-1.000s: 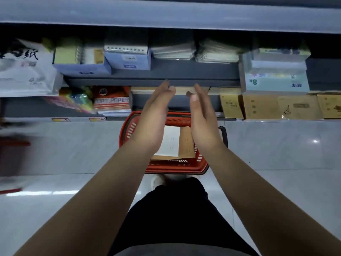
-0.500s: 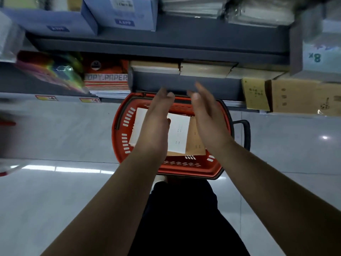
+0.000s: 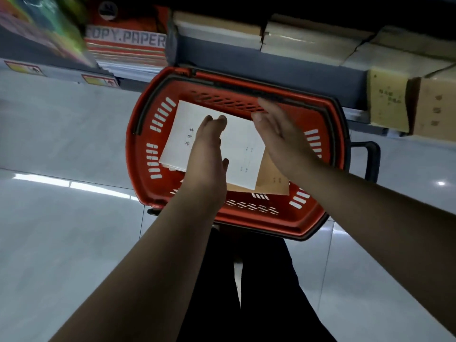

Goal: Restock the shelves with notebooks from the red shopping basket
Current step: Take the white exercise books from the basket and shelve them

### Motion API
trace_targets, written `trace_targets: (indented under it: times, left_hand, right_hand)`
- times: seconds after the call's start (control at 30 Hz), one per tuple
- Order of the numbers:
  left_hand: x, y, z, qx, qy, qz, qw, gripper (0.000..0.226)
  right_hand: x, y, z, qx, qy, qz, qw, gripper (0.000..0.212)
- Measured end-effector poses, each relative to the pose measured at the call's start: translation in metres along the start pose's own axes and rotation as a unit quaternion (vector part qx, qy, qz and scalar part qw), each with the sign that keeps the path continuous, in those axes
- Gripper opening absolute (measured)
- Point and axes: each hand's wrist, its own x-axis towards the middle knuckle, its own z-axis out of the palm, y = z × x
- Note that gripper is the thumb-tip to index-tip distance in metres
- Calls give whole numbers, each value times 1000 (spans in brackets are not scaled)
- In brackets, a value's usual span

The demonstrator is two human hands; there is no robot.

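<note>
The red shopping basket [image 3: 145, 134] stands on the floor in front of the bottom shelf. Inside it lies a white notebook [image 3: 241, 154] on top of brown notebooks [image 3: 271, 178]. My left hand [image 3: 209, 154] hovers over the white notebook with fingers straight and together, holding nothing. My right hand [image 3: 283, 137] is above the basket's right half, fingers straight, palm facing left, also empty. I cannot tell whether either hand touches the notebooks.
The bottom shelf holds stacks of brown-covered notebooks [image 3: 308, 38], a pack of copy paper [image 3: 128, 43] and coloured sheets [image 3: 44, 25] at the left. Cardboard boxes [image 3: 429, 107] sit at the right. Grey tiled floor [image 3: 61, 218] surrounds the basket; my dark-clothed legs are below it.
Both hands have come down from shelf height into the basket, and my view has tilted down toward it. The hands stay empty throughout.
</note>
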Motion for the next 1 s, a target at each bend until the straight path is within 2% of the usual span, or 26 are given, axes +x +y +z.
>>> trace_targets:
  times: [0.23,0.6,0.7,0.83,0.93,1.0]
  left_hand:
    - [31,-42,-6,-9,18,-17,1000,54]
    - [65,-92,-10,-41,98,-106,989,71]
    - [76,-104,-12,-62,122,-117,984,74]
    - [80,-117,-12,-111,130,-148,974,63]
    - [79,-121,-10,-117,106,-156,975,61]
    - [79,-122,-9,-113,104,-155,976,64]
  right_hand:
    - [30,44,18,-35,-34,-27,998,54]
    - [93,93,34,-134,-87,-63,985,62]
    - [107,102,32,-253,-120,-78,957,74]
    - [121,114,27,-413,-183,-45,891,103]
    - [123,124,30,-494,-177,-75,848,118]
    - [124,127,33,-506,-159,-90,843,122]
